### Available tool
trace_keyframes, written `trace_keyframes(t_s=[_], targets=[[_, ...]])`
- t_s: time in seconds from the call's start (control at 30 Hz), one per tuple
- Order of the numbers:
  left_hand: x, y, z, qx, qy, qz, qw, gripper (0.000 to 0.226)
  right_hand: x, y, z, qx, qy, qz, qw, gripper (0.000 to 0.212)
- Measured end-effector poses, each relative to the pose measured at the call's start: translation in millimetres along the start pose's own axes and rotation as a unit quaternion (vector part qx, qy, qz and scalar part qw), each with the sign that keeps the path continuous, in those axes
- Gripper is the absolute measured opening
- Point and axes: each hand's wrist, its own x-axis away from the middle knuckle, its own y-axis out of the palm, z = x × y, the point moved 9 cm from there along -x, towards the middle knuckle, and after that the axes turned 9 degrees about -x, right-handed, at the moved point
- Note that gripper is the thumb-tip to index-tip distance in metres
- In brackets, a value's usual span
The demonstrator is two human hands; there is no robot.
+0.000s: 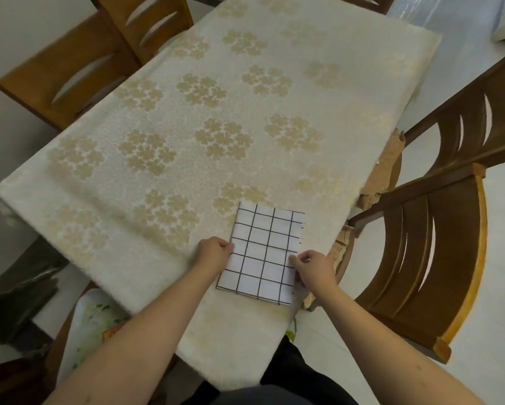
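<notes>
We see the left hand [214,253] pinching the left edge of a folded white cloth with a black grid [264,244], thumb and curled fingers closed on the fabric about halfway along that side. The right hand [314,268] pinches the opposite edge, a bit nearer the person, fingertips pressed together on the cloth's border. Both forearms are bare and come in from the bottom of the view.

The cloth lies flat between the two hands as a neat rectangle, its long side running away from the person. Its far end reaches well past both grips, and its near end sits just behind them. We note layered edges showing on the right side, beyond the right hand.

Under the grip is a cream tablecloth with pale gold flower clusters [187,118]. It covers a rectangular table, and the cloth sits near its front right corner. A frayed tan lining [387,163] shows along the table edge just right of the right hand.

Further right stand two dark brown slatted wooden chairs [421,273]. Far beyond the left hand are two light brown wooden chairs [70,71]. Left of the left forearm, below the table, lies a white plastic bag with green print [89,323].
</notes>
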Motion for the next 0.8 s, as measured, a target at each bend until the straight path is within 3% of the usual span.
trace_keyframes(t_s=[0.13, 0.4, 0.6, 0.8], targets=[[3, 2, 3, 0.029, -0.027, -0.022, 0.999, 0.03, -3, 0, -1, 0.017, -0.006, 0.001, 1.0, 0.027], [10, 14, 1, 0.2, -0.046, -0.101, 0.974, 0.042, -5, -2, -5, 0.03, -0.011, 0.003, 0.999, 0.023], [12, 18, -9, 0.205, -0.055, -0.112, 0.971, 0.049, -2, -4, -5, 0.054, -0.015, 0.01, 0.998, 0.019], [15, 14, -9, 0.171, -0.046, -0.069, 0.982, 0.045, -4, -9, 4, 0.077, -0.014, 0.018, 0.997, 0.017]])
